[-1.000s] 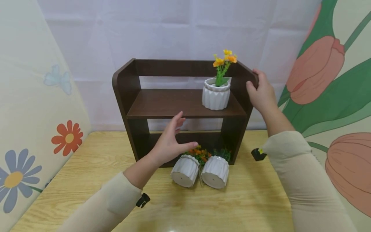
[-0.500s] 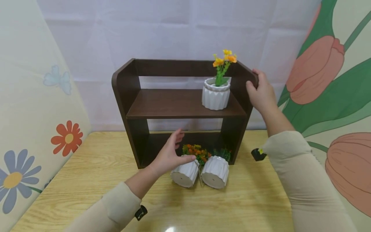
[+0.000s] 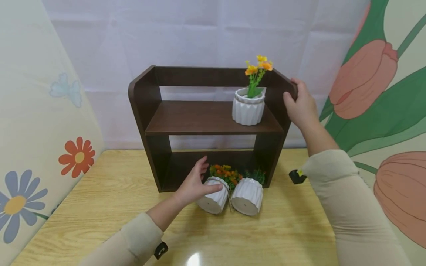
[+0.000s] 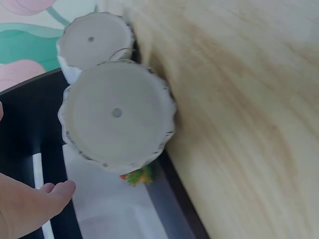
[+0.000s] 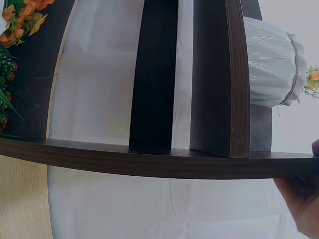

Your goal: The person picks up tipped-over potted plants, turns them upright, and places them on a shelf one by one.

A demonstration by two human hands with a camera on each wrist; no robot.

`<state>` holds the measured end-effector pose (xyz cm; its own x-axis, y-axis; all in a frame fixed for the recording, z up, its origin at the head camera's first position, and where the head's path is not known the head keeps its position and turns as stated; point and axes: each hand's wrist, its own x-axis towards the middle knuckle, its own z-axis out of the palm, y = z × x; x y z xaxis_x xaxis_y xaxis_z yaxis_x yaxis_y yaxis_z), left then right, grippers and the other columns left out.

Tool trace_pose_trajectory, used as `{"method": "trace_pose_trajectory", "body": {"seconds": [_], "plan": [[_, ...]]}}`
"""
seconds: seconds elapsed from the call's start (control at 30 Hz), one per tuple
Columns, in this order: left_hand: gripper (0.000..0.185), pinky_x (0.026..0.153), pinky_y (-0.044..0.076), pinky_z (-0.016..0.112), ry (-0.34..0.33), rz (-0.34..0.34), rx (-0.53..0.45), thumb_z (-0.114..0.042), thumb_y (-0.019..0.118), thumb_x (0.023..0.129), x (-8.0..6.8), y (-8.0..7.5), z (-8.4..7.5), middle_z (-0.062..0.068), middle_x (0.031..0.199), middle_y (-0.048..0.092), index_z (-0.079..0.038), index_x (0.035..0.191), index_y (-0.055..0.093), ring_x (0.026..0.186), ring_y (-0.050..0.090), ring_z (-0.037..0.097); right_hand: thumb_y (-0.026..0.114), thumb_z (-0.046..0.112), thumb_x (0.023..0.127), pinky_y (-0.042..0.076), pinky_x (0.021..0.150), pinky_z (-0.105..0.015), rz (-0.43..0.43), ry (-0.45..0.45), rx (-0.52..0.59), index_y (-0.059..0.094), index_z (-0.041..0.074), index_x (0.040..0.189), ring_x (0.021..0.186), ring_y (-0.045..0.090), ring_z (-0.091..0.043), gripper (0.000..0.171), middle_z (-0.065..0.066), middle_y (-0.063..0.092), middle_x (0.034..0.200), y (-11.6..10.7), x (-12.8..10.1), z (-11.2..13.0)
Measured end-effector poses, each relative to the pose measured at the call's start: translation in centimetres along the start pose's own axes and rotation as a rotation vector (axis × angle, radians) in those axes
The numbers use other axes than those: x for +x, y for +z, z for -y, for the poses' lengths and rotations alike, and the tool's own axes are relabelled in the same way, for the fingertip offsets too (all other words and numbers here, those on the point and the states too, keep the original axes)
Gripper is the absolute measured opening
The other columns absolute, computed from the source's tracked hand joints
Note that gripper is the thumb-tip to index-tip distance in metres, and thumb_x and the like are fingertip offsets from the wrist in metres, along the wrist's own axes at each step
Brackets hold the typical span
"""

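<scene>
The tipped pot (image 3: 213, 199) lies on its side on the table (image 3: 100, 207), at the front edge of the dark wooden shelf (image 3: 206, 123), its orange flowers (image 3: 225, 173) pointing into the lower compartment. The left hand (image 3: 194, 183) is at this pot, thumb laid along its upper side and the other fingers spread, relaxed, above it, not curled round it. In the left wrist view the pot's round base with a drain hole (image 4: 116, 113) faces the camera. A second tipped pot (image 3: 247, 196) lies touching it on the right, also with its base toward the viewer. The right hand (image 3: 299, 105) grips the upper right corner of the shelf, fingers curled over the side panel. On the upper board stands an upright white pot (image 3: 248, 109) with yellow and orange flowers (image 3: 257, 68), near the right end
</scene>
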<state>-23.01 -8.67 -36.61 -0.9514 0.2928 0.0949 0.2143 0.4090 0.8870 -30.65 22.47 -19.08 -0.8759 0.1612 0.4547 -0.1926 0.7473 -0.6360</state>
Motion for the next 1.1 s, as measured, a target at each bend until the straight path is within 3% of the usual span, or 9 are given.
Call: {"method": "trace_pose_trajectory", "body": {"seconds": [0.53,1.1], "plan": [[0.111,0.105,0.042,0.057,-0.093,-0.009,0.247,-0.037,0.085,0.072,1.1,2.5,2.5,0.031,0.148,0.035,0.001,0.153,0.020,0.130,0.045,0.044,0.037,0.041,0.101,0.039,0.105,-0.056,0.004,0.006,-0.001,0.023,0.024,0.156,0.128,0.048,-0.039,0.059,-0.020,0.045,0.149,0.0,0.2,0.0],[0.115,0.096,0.048,0.054,-0.227,0.028,0.335,-0.045,0.085,0.068,1.2,3.3,2.6,0.030,0.133,0.048,0.001,0.152,0.021,0.117,0.052,0.041,0.038,0.042,0.101,0.039,0.105,-0.056,0.014,0.015,0.000,0.022,0.024,0.156,0.127,0.049,-0.039,0.059,-0.020,0.045,0.148,0.0,0.1,-0.1]]}}
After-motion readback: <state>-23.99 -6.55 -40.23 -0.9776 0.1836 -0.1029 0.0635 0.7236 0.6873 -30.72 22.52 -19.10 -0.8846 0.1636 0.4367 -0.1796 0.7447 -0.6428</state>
